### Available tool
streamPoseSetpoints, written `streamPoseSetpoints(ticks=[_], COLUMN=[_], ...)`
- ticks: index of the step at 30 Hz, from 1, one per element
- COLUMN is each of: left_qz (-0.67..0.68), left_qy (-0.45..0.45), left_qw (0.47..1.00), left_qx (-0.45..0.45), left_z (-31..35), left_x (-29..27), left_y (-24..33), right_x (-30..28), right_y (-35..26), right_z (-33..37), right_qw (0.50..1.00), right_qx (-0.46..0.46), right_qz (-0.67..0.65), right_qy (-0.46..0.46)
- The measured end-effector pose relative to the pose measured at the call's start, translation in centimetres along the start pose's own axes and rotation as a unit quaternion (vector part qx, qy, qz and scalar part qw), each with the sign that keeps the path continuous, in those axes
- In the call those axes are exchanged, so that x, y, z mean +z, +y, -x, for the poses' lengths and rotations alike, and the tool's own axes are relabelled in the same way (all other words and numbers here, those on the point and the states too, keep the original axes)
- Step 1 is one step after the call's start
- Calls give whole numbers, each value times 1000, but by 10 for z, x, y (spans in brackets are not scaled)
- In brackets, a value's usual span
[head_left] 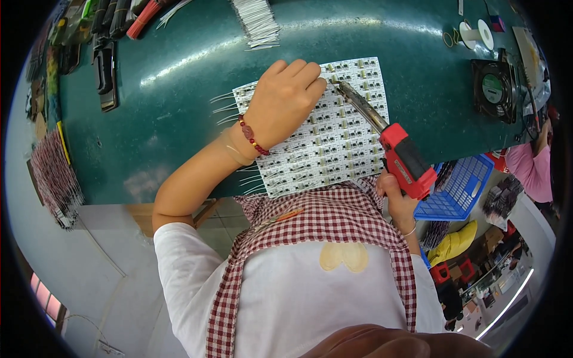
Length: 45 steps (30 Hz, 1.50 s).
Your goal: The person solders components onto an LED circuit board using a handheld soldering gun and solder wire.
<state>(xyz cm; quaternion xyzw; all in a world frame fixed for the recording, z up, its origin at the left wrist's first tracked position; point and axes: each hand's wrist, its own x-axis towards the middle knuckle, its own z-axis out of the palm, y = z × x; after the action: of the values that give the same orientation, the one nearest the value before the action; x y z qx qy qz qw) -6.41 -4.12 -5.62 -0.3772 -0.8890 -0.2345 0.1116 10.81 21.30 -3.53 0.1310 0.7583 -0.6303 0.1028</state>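
Observation:
A white panel of small circuit boards (352, 140) lies on the green table near its front edge. Thin white wires stick out past the panel's left side. My left hand (287, 98) rests over the upper part of the panel, its fingers curled together; whatever they pinch is hidden beneath them. In my right hand (399, 200) is a red and black soldering gun (409, 158), held at the panel's right side. Its metal barrel slants up and left, and the tip meets the panel area just right of my left fingertips.
White wires (256, 27) lie in a bundle at the far side. A black fan (494, 89) and a white spool (482, 36) stand right. Beside the table is a blue basket (456, 188); another person's pink sleeve (530, 170) shows beyond. Reddish wire bundles (57, 170) hang left.

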Motion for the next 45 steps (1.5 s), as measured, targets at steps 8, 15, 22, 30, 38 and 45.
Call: streamPoseSetpoints(ticks=[8, 15, 22, 30, 38, 45], left_qz=[-1, -6, 1, 2, -12, -30], left_qy=[0, -6, 0, 1, -1, 22], left_qw=[1000, 1000, 1000, 1000, 1000, 999], left_qx=[-1, -2, -2, -5, -3, 9], left_z=[0, 1, 1, 1, 3, 1], left_x=[0, 0, 1, 1, 2, -1], left_y=[0, 1, 0, -1, -1, 2], right_x=[6, 14, 7, 7, 12, 9], right_y=[-16, -29, -19, -14, -25, -21], right_z=[-5, -6, -3, -3, -4, 3], right_qw=[999, 998, 999, 999, 998, 995], right_qx=[22, 36, 46, 8, -20, -18], right_qz=[-16, -35, -22, 34, -56, -92], right_qy=[-25, 23, 15, 5, 27, 38])
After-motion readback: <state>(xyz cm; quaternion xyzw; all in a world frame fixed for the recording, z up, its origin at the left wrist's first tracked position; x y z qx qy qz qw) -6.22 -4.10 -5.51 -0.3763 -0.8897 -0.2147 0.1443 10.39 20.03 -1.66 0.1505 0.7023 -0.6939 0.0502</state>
